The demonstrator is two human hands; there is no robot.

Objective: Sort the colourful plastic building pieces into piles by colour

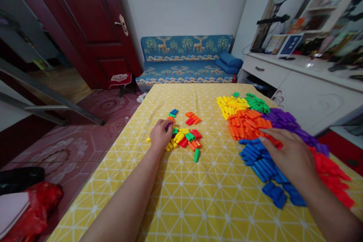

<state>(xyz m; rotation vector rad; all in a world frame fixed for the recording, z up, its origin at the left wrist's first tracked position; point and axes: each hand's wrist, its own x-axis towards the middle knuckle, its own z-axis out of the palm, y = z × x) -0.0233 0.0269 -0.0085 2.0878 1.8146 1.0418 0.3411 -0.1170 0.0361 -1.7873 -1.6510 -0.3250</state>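
Observation:
My left hand (pixel 161 134) is at the left edge of a small mixed heap of short plastic tubes (pixel 181 136), much like pen caps, in yellow, red, green and orange. Its fingers pinch a purple tube (pixel 168 125), partly hidden by them. My right hand (pixel 292 155), fingers stretched and thumb apart, hovers between the orange tubes (pixel 245 124) and the blue tubes (pixel 262 160). Orange-red pieces show beneath its fingers; I make out nothing gripped there. Beyond it are purple tubes (pixel 283 119), and red tubes (pixel 330 170) lie to its right.
Yellow tubes (pixel 231 105) and green tubes (pixel 256 103) form piles at the back right. One green tube (pixel 196 155) lies alone. A yellow patterned cloth (pixel 198 204) covers the table. Behind stand a blue sofa (pixel 184 66) and, rightward, a white dresser (pixel 317 87).

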